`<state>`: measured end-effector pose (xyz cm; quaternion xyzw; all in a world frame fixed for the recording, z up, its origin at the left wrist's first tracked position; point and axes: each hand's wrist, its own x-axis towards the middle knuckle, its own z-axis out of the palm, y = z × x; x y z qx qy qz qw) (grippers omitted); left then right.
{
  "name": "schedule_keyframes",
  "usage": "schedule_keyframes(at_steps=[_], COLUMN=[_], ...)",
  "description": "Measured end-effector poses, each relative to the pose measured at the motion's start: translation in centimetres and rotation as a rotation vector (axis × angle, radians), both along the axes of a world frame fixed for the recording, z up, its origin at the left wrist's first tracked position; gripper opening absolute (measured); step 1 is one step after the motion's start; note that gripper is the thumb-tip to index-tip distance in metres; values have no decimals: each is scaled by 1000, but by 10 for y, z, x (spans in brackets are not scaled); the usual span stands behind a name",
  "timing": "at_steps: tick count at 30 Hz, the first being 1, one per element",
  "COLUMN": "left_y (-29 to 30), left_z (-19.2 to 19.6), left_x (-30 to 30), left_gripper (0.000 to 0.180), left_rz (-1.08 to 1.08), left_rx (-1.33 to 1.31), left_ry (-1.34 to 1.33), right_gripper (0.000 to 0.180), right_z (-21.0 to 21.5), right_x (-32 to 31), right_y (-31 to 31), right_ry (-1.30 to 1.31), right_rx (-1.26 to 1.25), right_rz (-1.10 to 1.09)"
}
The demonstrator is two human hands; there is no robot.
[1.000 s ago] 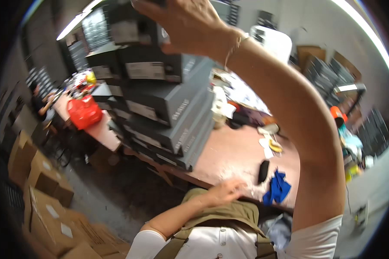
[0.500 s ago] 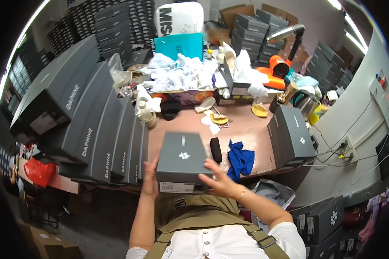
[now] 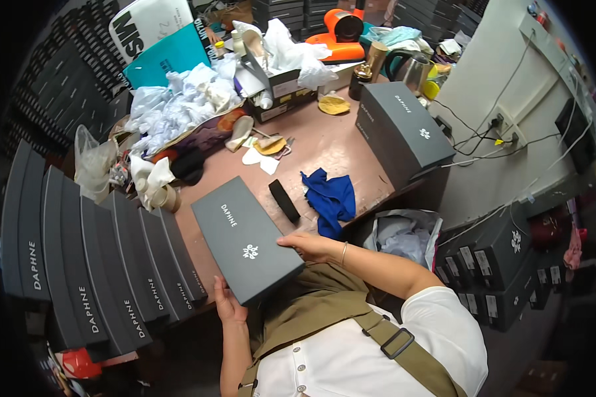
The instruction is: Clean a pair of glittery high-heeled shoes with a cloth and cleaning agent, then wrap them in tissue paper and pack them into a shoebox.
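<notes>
A dark grey shoebox [image 3: 235, 228] with a white flower-like emblem and white lettering lies tilted between my hands, over the near edge of the pinkish table. My left hand [image 3: 230, 306] supports its lower left corner, some fingers hidden beneath it. On the opposite side my right hand [image 3: 308, 247] grips the edge, thumb on the lid. The box looks closed. Just beyond my right hand are a black brush-like block [image 3: 284, 200] and a crumpled blue cloth [image 3: 329, 198].
Grey shoeboxes [image 3: 122, 264] stand in a row at left; more [image 3: 407, 126] sit at the table's right edge. White crumpled paper [image 3: 179, 99], an orange heat-gun-like tool [image 3: 341, 36] and yellow pads [image 3: 334, 104] lie farther back. Cables [image 3: 493, 135] run along the right wall.
The box has turned so that its lid now shows more fully and its labelled end is out of sight. My view has swung toward the right. Both hands stay on the box.
</notes>
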<state>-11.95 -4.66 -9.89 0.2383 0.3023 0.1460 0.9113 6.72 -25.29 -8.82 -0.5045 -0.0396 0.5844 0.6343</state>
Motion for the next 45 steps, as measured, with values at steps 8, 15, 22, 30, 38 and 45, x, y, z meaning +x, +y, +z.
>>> schedule_keyframes(at_steps=[8,15,22,30,38,45], left_y=[16,23,68,82,80,-13], left_z=[78,89,53,36,-38,30], left_x=[-14,13,-20,-25,-1,52], left_gripper=[70,92,80,80,66,63], left_rz=[44,-480,-255,-241,-372,-355], left_rx=[1236,1577,1293,1238,1650,1812], left_ry=[156,505,579,506,727,234], right_gripper=[39,23,36,61,42,55], right_z=[40,63,-58,-72,18,10], right_x=[-63,-58,179,233,197,1], right_y=[49,24,-188,-199,-105,28], right_ry=[-126,-1072,-1253,-1146,-1383,-1964], right_rx=[154,24,-584,-600,-442,-319], right_rz=[-402,133,-453,-600,-377,375])
